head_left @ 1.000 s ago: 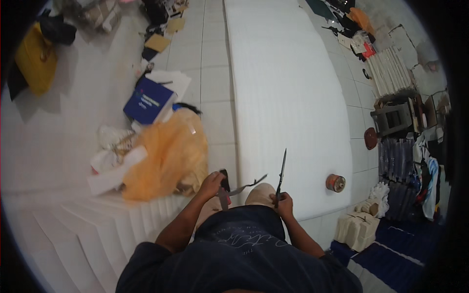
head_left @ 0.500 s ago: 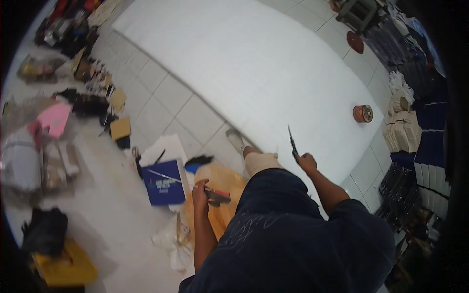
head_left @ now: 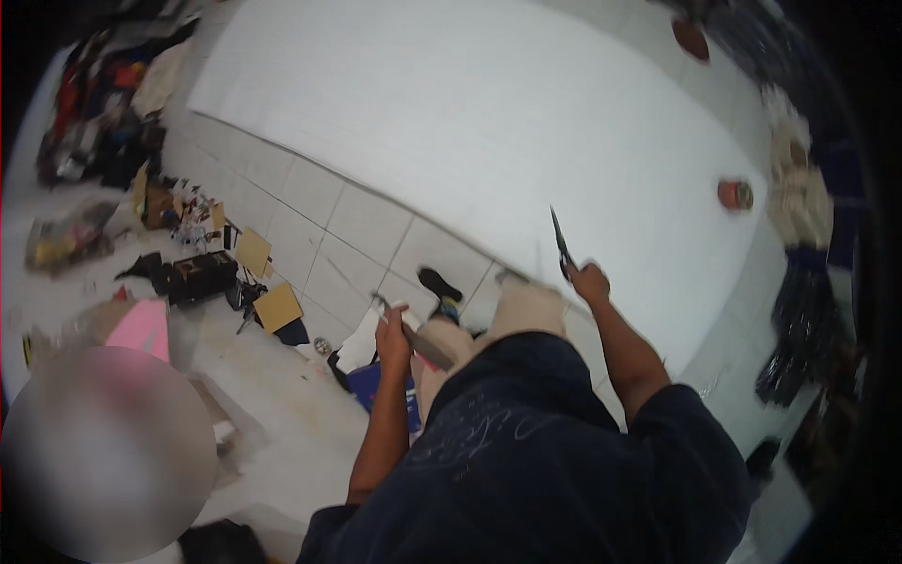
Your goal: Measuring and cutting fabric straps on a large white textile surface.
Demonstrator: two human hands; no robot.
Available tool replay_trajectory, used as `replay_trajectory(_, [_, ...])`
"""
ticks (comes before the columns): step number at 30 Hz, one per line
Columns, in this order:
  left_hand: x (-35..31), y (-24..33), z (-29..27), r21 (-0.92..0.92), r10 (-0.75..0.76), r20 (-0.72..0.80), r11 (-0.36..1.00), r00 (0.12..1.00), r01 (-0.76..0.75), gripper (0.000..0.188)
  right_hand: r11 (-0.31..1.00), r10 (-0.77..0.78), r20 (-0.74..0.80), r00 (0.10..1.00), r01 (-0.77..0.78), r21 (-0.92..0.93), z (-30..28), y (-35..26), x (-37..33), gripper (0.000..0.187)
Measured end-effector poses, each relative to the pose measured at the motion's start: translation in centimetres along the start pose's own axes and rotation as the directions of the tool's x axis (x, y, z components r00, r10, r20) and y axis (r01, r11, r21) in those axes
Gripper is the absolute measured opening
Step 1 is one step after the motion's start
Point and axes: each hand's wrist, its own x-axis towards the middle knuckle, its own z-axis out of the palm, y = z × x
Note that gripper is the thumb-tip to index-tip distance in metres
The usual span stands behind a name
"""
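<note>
My right hand (head_left: 588, 282) is closed round the handles of a pair of dark scissors (head_left: 559, 237), whose blades point away from me above the large white sheet (head_left: 442, 132). My left hand (head_left: 393, 340) grips a long flat grey tool (head_left: 429, 352) whose exact kind is blurred. One end of it slants back toward my legs, and a thin tip shows beyond the fingers. Neither tool touches the sheet. Below the left hand a blue box (head_left: 381, 383) is partly hidden by my forearm.
A reddish tin (head_left: 735, 195) stands on the sheet's right part. Tan squares (head_left: 278, 308), a black case (head_left: 202, 276) and bags clutter the left floor. Plastic-wrapped dark stacks (head_left: 799, 329) line the right. A blurred round patch covers the lower left. White tiles (head_left: 352, 216) border the sheet.
My body and view have turned and stepped forward; a dark shoe now shows on the tiles. The left hand has risen, its tool angled differently. The scissors stay in my right hand.
</note>
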Motion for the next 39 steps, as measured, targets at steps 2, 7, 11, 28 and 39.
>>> replay_trajectory(2, [4.5,0.1,-0.1,-0.069,-0.020,0.070,0.997,0.997,0.025,0.031,0.990,0.050,-0.052,0.997,-0.043,0.131,1.5,-3.2,0.9,0.061])
replay_trajectory(7, [15.4,-0.3,1.3,-0.048,0.010,0.323,0.999,0.946,0.006,0.026,0.936,0.165,-0.108,0.980,-0.121,0.330,5.6,-6.4,2.7,0.056])
replay_trajectory(11, [20.7,-4.5,0.3,-0.060,-0.005,0.420,0.998,0.907,0.033,0.024,0.894,0.238,-0.179,0.955,-0.144,0.424,10.3,-7.1,4.2,0.052])
replay_trajectory(28, [39.9,-21.6,26.4,-0.056,0.205,0.774,0.964,0.599,-0.258,0.034,0.983,-0.042,-0.713,0.700,0.159,0.098,27.8,-3.0,30.9,0.027])
replay_trajectory(39, [41.4,-29.3,30.9,-0.083,0.238,0.915,0.901,0.326,-0.425,0.034,0.818,-0.373,-0.268,0.888,0.451,0.357,36.2,-7.3,20.0,0.047])
